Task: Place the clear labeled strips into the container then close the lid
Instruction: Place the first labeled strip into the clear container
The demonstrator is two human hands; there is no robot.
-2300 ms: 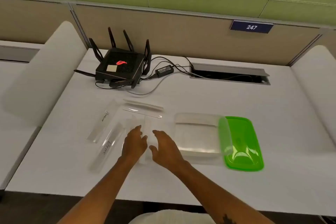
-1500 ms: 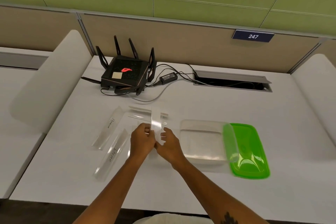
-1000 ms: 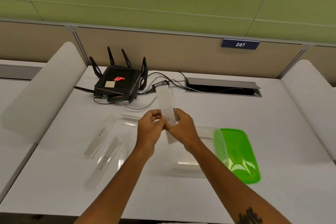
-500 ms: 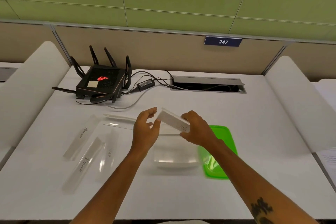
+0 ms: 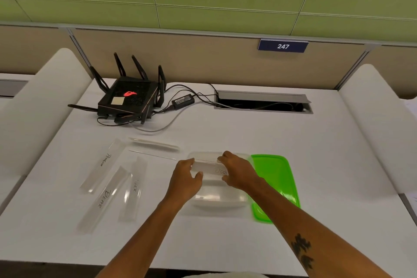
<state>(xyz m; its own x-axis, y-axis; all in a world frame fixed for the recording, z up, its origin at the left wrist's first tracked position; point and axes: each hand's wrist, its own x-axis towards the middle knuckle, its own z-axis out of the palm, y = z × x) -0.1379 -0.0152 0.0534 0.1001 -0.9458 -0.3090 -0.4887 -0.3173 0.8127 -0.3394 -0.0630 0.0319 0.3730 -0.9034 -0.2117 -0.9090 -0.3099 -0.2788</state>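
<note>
A clear rectangular container point(image 5: 216, 201) sits on the white desk, its green lid point(image 5: 274, 178) lying flat against its right side. My left hand point(image 5: 186, 179) and my right hand point(image 5: 240, 170) hold a clear strip marked "Dog" point(image 5: 212, 168) crosswise, low over the container's far half. Left of the container lie more clear strips: "Penguin" point(image 5: 102, 165), "Bear" point(image 5: 103, 198), a third labeled strip point(image 5: 133, 187), and two thin strips point(image 5: 155, 143) farther back.
A black router with antennas point(image 5: 129, 97), its power brick point(image 5: 183, 98) and cables sit at the back left. A cable slot point(image 5: 262, 102) opens at the back middle. White dividers point(image 5: 40, 106) flank the desk point(image 5: 316, 165) on both sides.
Both hands picked the "Dog" strip off the desk, raised it upright, turned it level and brought it down over the open container.
</note>
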